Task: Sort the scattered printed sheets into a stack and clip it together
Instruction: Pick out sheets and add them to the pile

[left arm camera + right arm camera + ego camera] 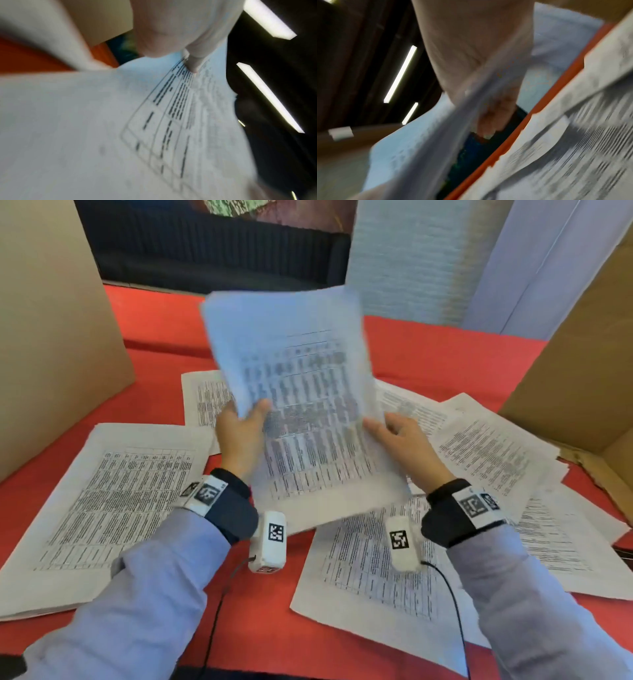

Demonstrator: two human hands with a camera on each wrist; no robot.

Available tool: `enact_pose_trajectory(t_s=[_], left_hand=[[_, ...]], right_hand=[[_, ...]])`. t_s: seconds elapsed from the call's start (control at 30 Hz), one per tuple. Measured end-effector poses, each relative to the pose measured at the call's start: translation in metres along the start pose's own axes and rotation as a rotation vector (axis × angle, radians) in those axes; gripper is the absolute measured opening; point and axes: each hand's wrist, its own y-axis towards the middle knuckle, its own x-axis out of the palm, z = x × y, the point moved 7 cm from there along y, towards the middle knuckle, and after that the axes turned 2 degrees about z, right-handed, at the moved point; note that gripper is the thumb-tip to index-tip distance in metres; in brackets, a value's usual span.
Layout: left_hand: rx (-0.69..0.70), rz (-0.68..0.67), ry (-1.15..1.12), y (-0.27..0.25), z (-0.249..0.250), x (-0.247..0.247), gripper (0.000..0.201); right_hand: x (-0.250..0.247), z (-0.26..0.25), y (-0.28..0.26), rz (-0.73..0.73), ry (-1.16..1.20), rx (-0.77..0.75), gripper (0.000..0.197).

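Note:
Both hands hold a bundle of printed sheets [301,405] raised and tilted above the red table [260,621]; it is motion-blurred. My left hand [241,429] grips its left edge, thumb on the printed face. My right hand [397,440] grips its right edge. In the left wrist view the thumb presses the held sheets [120,128]. The right wrist view shows fingers [489,119] behind the blurred held sheets [423,148]. Loose sheets lie around: a pile at the left [102,508], one near centre [370,570], several at the right [496,457], one behind [202,402]. No clip is visible.
A cardboard panel [51,330] stands at the left and an open cardboard box [582,371] at the right. A dark sofa [212,244] sits behind the table. Black cables [452,604] run from the wrist cameras toward me.

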Motion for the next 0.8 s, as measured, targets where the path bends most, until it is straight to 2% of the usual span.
enact_pose_trajectory(t_s=[0.03, 0.07, 0.13, 0.17, 0.2, 0.23, 0.3, 0.37, 0.43, 0.47, 0.53, 0.6, 0.63, 0.7, 0.8], left_hand=[[-0.072, 0.043, -0.053, 0.006, -0.015, -0.009, 0.007], [-0.166, 0.085, -0.047, 0.006, -0.031, -0.02, 0.005], [-0.331, 0.056, -0.075, 0.006, -0.064, -0.031, 0.012], [-0.39, 0.029, -0.126, 0.001, -0.075, -0.031, 0.023], [-0.441, 0.018, -0.186, -0.001, -0.086, -0.03, 0.03], [-0.498, 0.014, -0.239, -0.005, -0.093, -0.028, 0.034], [-0.619, -0.011, -0.34, -0.009, -0.106, -0.022, 0.036], [-0.704, -0.071, -0.427, -0.013, -0.11, -0.013, 0.038], [-0.727, -0.152, -0.426, -0.018, -0.107, -0.005, 0.038], [-0.703, -0.18, -0.386, -0.019, -0.102, -0.002, 0.036], [-0.589, -0.155, -0.237, -0.016, -0.095, -0.004, 0.034], [-0.491, -0.125, -0.148, -0.013, -0.097, -0.006, 0.033], [-0.467, -0.126, -0.141, -0.012, -0.1, -0.005, 0.034], [-0.466, -0.126, -0.16, -0.014, -0.107, -0.002, 0.041], [-0.487, -0.152, -0.17, -0.021, -0.117, 0.006, 0.044]], right_hand=[[0.004, 0.011, 0.002, -0.107, -0.151, 0.01, 0.025], [0.012, 0.026, 0.002, -0.244, -0.324, 0.035, 0.038], [0.025, 0.062, -0.001, -0.479, -0.708, 0.064, 0.084], [0.029, 0.075, -0.005, -0.541, -0.879, 0.071, 0.1], [0.033, 0.081, -0.009, -0.571, -1.027, 0.064, 0.108], [0.037, 0.084, -0.01, -0.572, -1.149, 0.032, 0.106], [0.045, 0.077, -0.008, -0.491, -1.276, -0.108, 0.078], [0.045, 0.072, 0.001, -0.408, -1.231, -0.229, 0.049], [0.032, 0.068, 0.01, -0.34, -1.103, -0.183, 0.023], [0.019, 0.065, 0.018, -0.257, -0.989, -0.134, 0.017], [-0.017, 0.055, 0.033, -0.029, -0.634, 0.004, 0.02], [-0.055, 0.031, 0.037, 0.19, -0.356, 0.056, 0.02], [-0.07, 0.015, 0.037, 0.278, -0.317, 0.039, 0.023], [-0.084, -0.02, 0.035, 0.358, -0.367, -0.042, 0.029], [-0.057, -0.061, 0.036, 0.269, -0.573, -0.194, 0.03]])
